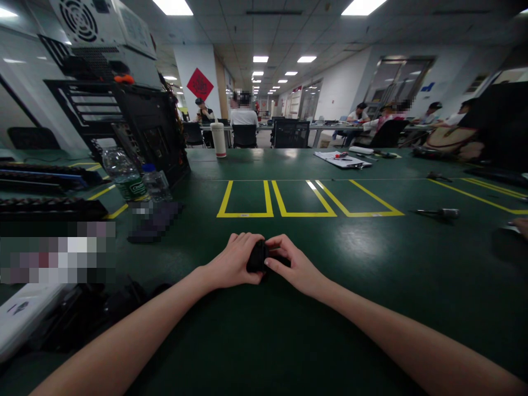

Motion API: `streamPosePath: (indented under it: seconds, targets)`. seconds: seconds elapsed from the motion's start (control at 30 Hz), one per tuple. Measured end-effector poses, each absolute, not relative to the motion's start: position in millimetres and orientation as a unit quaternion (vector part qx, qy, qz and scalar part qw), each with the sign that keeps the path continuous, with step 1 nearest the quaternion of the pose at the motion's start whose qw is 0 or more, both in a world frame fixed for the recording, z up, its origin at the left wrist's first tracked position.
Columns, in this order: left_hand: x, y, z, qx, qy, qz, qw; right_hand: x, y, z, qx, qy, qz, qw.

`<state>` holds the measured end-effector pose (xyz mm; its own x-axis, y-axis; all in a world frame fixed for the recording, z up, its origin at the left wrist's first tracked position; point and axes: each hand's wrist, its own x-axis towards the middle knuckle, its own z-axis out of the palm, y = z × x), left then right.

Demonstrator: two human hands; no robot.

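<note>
Near the middle of the green table (264, 341), my left hand (235, 258) is wrapped round a small black object (258, 257) with a rounded body. Its exact kind cannot be made out, as the fingers cover part of it. From the other side, my right hand (291, 263) has its thumb and bent fingertips on the object's right edge. Beyond both hands, yellow tape outlines (245, 215) mark the tabletop.
Black computer cases (152, 132) stand at left, with plastic bottles (157, 184) and a dark flat item (154, 223) before them. A white cup (219, 140) and a clipboard (340, 159) lie farther back. A screwdriver-like tool (439, 213) rests right. Another person's hand (522, 225) shows at the right edge.
</note>
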<state>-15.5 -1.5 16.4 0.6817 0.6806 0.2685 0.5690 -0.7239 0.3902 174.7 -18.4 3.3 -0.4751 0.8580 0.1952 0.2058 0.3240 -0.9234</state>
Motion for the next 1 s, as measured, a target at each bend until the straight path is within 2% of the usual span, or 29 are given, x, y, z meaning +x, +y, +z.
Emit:
streamPosePath:
  seconds: [1.0]
  targets:
    - [-15.0, -1.9, 16.2, 0.907, 0.348, 0.194, 0.133, 174.8, -20.4, 5.7, -0.348, -0.727, 0.467, 0.363]
